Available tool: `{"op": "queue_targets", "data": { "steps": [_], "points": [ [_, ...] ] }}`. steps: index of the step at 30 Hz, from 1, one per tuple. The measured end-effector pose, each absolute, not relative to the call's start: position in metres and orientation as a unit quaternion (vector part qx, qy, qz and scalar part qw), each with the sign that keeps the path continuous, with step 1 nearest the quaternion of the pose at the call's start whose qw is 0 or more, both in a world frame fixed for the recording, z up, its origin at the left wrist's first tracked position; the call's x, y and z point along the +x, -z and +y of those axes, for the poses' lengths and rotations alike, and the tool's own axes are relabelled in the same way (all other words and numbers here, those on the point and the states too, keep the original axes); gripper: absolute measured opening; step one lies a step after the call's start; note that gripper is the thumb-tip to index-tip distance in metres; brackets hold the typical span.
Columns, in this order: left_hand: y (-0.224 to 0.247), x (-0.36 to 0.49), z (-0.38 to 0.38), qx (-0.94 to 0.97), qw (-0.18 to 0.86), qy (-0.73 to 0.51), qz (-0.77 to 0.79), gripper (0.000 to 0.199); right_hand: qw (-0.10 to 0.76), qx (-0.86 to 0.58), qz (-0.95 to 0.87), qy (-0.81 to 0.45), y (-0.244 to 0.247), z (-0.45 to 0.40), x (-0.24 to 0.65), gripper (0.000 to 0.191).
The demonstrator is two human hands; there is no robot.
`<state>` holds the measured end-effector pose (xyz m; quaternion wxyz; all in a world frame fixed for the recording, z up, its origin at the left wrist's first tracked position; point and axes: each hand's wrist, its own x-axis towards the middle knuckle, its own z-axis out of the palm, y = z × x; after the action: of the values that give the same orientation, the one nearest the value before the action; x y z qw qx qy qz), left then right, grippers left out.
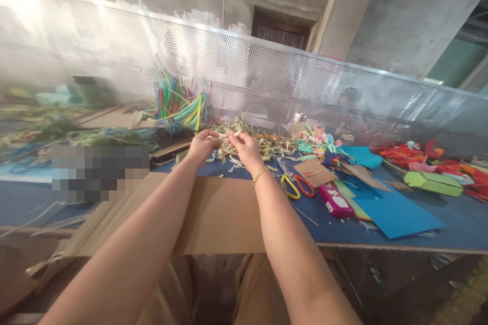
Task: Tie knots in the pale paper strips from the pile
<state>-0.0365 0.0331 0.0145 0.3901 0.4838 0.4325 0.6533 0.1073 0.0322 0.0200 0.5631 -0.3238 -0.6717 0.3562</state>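
Both arms reach forward over the table. My left hand (pixel 206 146) is closed in a pinch, its fingertips close to those of my right hand (pixel 245 150). My right hand, with a gold bracelet at the wrist, pinches too. Between the fingertips is a thin pale strip (pixel 237 134), small and partly hidden by the fingers. Just behind and under the hands lies a tangled pile of pale yellow-green strips (pixel 267 148). A brown cardboard sheet (pixel 224 213) lies below the forearms at the table's front edge.
Right of my hands are scissors (pixel 301 186) with yellow and red handles, a purple packet (pixel 335 200), blue sheets (pixel 400 208) and red pieces (pixel 404 154). Colourful pipe cleaners (pixel 177 101) stand behind on the left. A perforated metal screen (pixel 229 68) borders the back.
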Motion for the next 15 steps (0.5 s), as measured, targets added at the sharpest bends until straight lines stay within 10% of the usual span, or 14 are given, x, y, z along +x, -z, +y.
{"op": "queue_targets", "data": {
  "steps": [4,15],
  "points": [
    [-0.015,-0.036,0.032,0.482,0.4,-0.647,0.436,0.029,0.586,-0.342,-0.707,-0.201,-0.02,0.033,0.109,0.027],
    [-0.01,-0.036,0.039,0.493,0.432,-0.625,0.424,0.025,0.51,-0.367,-0.737,-0.248,-0.005,0.043,0.105,0.016]
  ]
}}
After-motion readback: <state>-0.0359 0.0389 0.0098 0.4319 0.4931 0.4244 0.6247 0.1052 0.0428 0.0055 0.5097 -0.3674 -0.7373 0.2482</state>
